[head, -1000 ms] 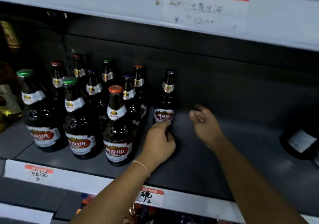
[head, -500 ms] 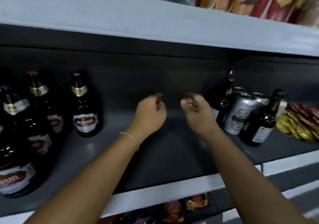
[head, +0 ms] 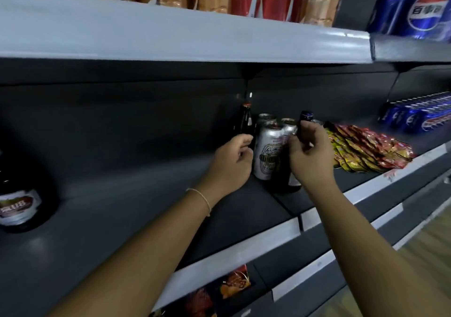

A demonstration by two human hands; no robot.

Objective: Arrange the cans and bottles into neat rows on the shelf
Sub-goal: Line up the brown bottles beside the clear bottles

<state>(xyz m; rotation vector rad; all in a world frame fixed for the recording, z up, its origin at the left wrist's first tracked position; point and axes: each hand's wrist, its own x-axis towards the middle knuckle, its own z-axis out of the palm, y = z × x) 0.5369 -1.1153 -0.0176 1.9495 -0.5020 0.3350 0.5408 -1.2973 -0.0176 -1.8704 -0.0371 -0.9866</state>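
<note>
A cluster of drinks stands at the back of the dark shelf [head: 146, 209]: a dark bottle with a red cap [head: 246, 123], several silver cans [head: 267, 155] and a dark bottle with a blue cap [head: 306, 116]. My left hand [head: 230, 165] is at the lower body of the red-capped bottle with its fingers curled; whether it grips is unclear. My right hand [head: 311, 158] pinches the neck of the blue-capped bottle and hides most of its body. At the far left edge stands one labelled brown beer bottle [head: 18, 204].
Red and yellow snack packets [head: 366, 145] lie just right of the cluster. Blue cola cans [head: 415, 117] fill the shelf section further right, and more [head: 425, 9] stand above. The upper shelf [head: 170, 40] overhangs closely. Packets lie on the shelf below.
The view has swung right, away from the beer bottle rows. Both hands, held empty in mid-air before, have reached the cluster, and the right hand now holds the blue-capped bottle's neck.
</note>
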